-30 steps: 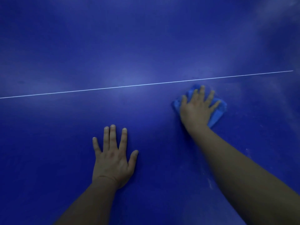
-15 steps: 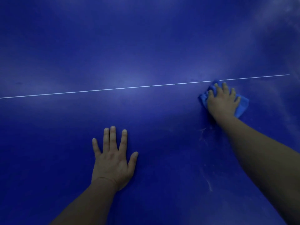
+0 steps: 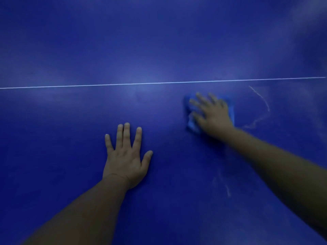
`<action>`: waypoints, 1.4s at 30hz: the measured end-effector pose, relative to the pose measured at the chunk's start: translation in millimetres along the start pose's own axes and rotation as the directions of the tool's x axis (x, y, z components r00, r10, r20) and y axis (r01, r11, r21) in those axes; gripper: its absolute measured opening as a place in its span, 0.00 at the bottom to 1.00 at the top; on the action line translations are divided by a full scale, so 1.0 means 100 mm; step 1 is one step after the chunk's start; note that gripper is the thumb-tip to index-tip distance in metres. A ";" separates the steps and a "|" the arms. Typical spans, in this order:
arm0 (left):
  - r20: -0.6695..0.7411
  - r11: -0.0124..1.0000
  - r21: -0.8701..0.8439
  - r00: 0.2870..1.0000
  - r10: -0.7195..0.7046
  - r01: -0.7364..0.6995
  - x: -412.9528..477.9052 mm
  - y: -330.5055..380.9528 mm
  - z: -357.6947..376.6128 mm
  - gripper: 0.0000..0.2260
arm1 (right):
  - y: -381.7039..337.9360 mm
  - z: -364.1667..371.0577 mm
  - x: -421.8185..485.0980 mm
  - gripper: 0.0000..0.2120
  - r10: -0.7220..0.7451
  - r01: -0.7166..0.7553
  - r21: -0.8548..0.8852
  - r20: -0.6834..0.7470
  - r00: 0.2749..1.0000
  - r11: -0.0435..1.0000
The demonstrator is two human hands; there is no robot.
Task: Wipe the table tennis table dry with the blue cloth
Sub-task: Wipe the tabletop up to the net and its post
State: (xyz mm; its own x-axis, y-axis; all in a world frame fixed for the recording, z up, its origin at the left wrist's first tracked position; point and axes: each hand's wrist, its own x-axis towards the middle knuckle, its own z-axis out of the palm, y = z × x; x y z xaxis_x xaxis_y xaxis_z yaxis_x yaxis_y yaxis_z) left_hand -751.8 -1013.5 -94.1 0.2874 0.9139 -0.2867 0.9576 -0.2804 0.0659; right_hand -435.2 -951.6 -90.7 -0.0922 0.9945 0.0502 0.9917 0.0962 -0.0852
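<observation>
Currently the right hand [image 3: 212, 114], motion-blurred, presses the crumpled light-blue cloth [image 3: 192, 123] onto the dark blue worktop [image 3: 53, 138] just below the thin white line [image 3: 106, 85]; grip released, fingers spread. The left hand [image 3: 124, 156] lies further below that line, flat, grip released.

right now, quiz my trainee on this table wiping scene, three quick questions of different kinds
1. True or false: the left hand presses on the blue cloth.
2. Where does the cloth lie relative to the white line? A: on the person's side of it. B: across it. C: beyond it.
3. What shows on the table just right of the right hand?
Key: 1 false: the left hand lies flat on the bare table, and the right hand presses the cloth. 2 A. 3 thin pale streaks.
</observation>
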 end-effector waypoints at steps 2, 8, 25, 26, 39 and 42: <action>0.001 1.000 -0.002 1.000 -0.002 0.002 -0.01 -0.02 0.01 0.35 | 0.01 -0.02 0.35 0.31 0.126 -0.126 0.025 0.023 0.992 0.992; -0.006 1.000 -0.030 1.000 0.010 -0.010 -0.01 -0.04 0.02 0.33 | -0.78 0.02 -0.85 0.24 -0.673 0.670 0.066 0.119 0.730 0.739; -0.215 0.971 -0.227 0.976 0.022 -0.072 -1.08 -0.62 0.19 0.32 | -1.86 0.06 -2.13 0.26 -0.755 0.736 0.171 0.126 0.643 0.655; -0.190 0.977 -0.211 0.982 -0.015 -0.026 -1.34 -0.71 0.28 0.33 | -1.89 0.01 -2.36 0.26 -0.814 0.790 0.198 0.147 0.561 0.580; -0.054 0.998 -0.031 0.997 -0.053 0.051 -2.07 -1.00 0.64 0.34 | -2.26 0.18 -1.05 0.28 -0.522 0.519 0.067 0.040 0.852 0.852; -0.045 0.999 -0.043 0.999 0.007 -0.009 -2.07 -1.06 0.65 0.34 | -2.47 0.08 -2.18 0.26 -0.798 0.783 0.154 0.117 0.591 0.602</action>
State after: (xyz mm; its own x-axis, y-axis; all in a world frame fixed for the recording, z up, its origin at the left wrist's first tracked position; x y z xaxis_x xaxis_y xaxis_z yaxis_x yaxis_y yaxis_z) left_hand -914.4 -1192.0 -103.8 0.2951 0.9241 -0.2427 0.9548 -0.2761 0.1097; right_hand -660.7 -1192.1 -88.9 -0.8566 0.5157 -0.0186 0.5113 0.8434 -0.1649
